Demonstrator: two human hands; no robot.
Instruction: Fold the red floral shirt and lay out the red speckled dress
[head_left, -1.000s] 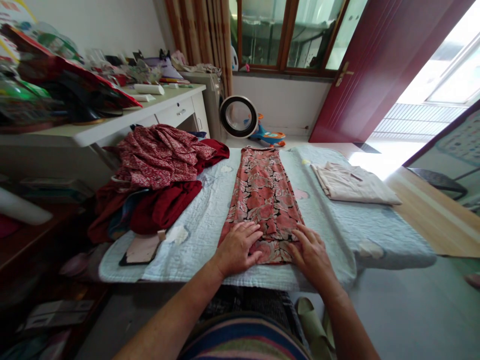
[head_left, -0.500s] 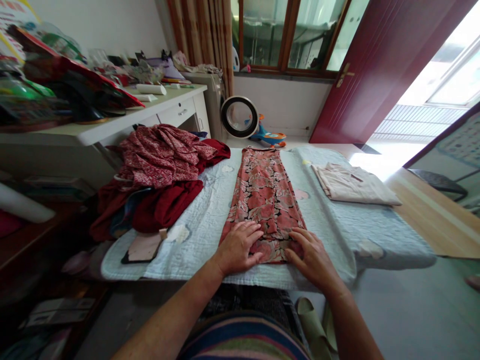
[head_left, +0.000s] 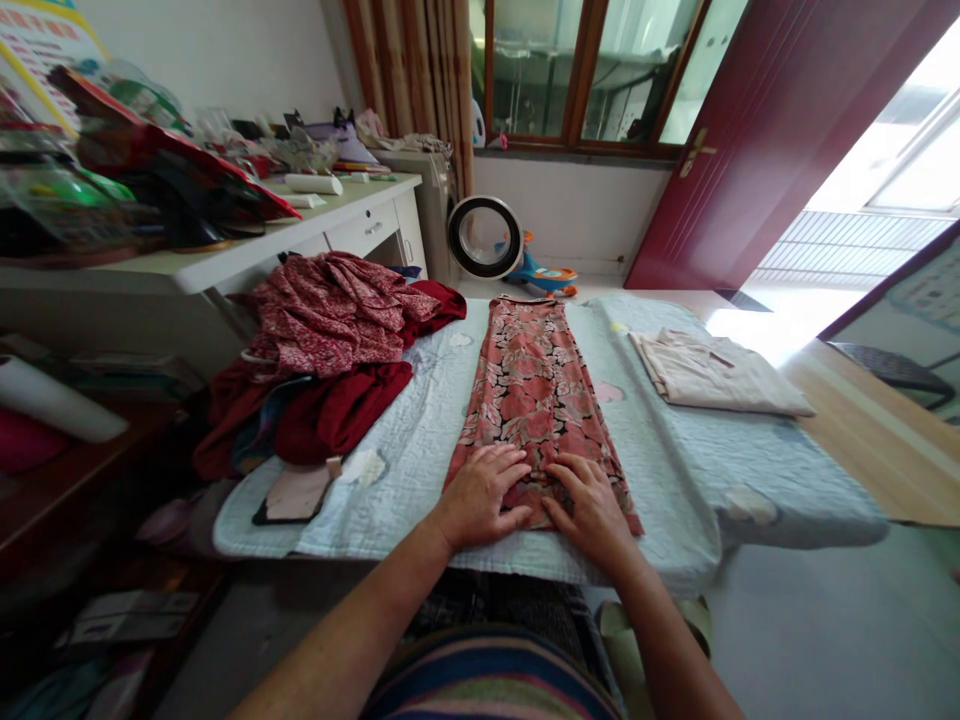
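Note:
A long red floral garment lies folded into a narrow strip on the pale blue quilted cover of a table. My left hand rests flat on its near end, fingers spread and open. My right hand lies flat right beside it on the same end, fingers stretched out over the cloth, holding nothing.
A heap of red clothes sits at the table's left. A folded beige garment lies at the far right. A pink phone-like slab lies near the left front edge. A cluttered white desk stands left; a round fan is beyond.
My right hand has slid left across the garment's near end, close to my left hand. The left hand has stayed put.

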